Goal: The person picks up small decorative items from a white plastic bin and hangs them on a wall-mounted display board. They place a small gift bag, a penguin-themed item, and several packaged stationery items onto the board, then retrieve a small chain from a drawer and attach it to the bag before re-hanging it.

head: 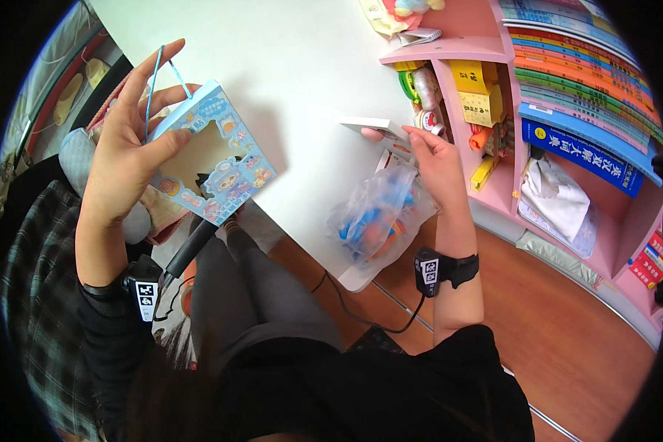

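My left hand (130,138) holds a light-blue printed cardboard box (257,149) with a cut-out window, its thumb on the front face. A blue cord handle (153,88) loops from the box over the raised index finger. Through the window the box shows a pale inside. Over the white table's right side, my right hand (436,166) grips a small, flat white-edged box or pad (378,130) between thumb and fingers. Just below it lies a clear plastic bag (373,221) with blue and orange things inside, near the table corner.
A pink shelf unit (475,52) stands along the right of the white table (304,50), holding books (585,77), yellow boxes (478,105) and a white cloth (555,193). A plaid cloth (50,309) and a padded light-blue item (80,154) are at the left. A black cable (364,320) hangs below the table.
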Available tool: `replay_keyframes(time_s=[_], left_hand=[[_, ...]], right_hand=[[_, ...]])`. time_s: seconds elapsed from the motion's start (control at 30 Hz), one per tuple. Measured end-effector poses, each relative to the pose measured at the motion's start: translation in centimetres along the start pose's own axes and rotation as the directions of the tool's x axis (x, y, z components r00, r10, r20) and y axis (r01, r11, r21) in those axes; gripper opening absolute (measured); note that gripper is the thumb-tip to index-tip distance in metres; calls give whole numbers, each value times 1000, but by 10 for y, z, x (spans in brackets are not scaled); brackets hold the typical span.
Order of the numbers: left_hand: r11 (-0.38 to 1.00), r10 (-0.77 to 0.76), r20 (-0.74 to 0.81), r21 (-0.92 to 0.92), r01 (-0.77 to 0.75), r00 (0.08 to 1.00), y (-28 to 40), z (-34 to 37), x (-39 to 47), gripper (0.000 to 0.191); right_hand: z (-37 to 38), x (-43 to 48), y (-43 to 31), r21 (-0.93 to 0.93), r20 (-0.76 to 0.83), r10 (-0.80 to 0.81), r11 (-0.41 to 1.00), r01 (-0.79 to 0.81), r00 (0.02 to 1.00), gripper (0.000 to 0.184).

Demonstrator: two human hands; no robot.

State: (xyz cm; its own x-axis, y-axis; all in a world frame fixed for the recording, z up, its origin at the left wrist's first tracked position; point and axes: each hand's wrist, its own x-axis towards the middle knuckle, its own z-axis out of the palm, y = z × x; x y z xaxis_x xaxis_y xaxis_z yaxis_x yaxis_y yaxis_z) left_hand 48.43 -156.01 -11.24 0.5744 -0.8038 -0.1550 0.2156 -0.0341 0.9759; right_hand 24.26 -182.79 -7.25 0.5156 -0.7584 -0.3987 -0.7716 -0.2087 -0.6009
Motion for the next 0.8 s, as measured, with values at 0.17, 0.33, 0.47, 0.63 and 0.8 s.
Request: replay_keyframes(time_s=[0.17,0.33,0.47,0.63,0.8], left_hand=[[1000,-7,-5,29,8,1000,-7,-1,1,73],[1000,8,-36,30,-7,999,-15,-3,-1,72],[1000,20,-45,19,-19,999,-18,-3,-2,72],[1000,-12,-30,24,13,999,-16,-3,3,73],[999,-3,-47,35,5,999,-15,1,7,72]], right_hand=[[-6,41,-4,208,34,190,959,-193,981,60],[-2,104,16,-117,-61,194,973,-200,979,71],[-10,138,42,-592,-51,51,803,-71,997,62],[-23,144,56,-602,-28,43,797,-51,999,57],[-25,131,48,-702,-113,105,695,-155,988,61]])
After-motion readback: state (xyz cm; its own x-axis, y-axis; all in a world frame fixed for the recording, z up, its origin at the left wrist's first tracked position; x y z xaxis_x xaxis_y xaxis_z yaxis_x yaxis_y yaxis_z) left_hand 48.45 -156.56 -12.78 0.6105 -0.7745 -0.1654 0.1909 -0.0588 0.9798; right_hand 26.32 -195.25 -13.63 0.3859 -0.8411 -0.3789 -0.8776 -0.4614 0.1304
